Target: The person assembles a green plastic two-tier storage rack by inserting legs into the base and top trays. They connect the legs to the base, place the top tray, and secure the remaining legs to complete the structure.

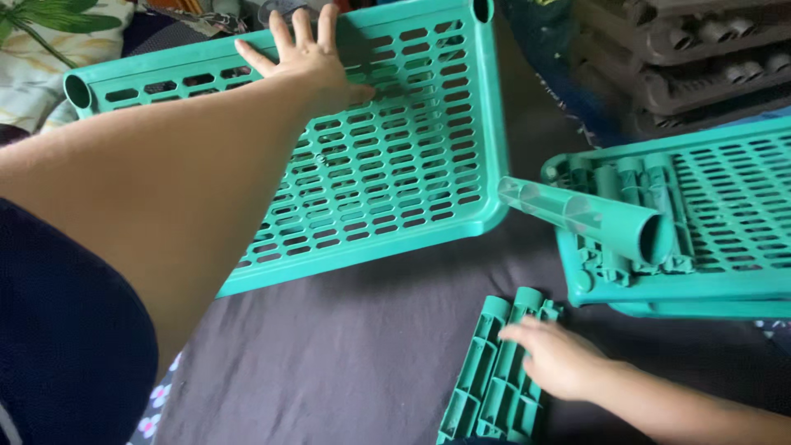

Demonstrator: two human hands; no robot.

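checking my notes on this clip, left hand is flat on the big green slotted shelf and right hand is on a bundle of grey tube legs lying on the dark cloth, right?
Almost. The head view shows the left hand flat on the green slotted shelf, and the right hand on a bundle of tube legs lying on the dark cloth. But those legs are green, like the shelf, not grey.

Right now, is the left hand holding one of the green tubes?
No, the left hand lies flat and open on the green shelf, with no tube in it.
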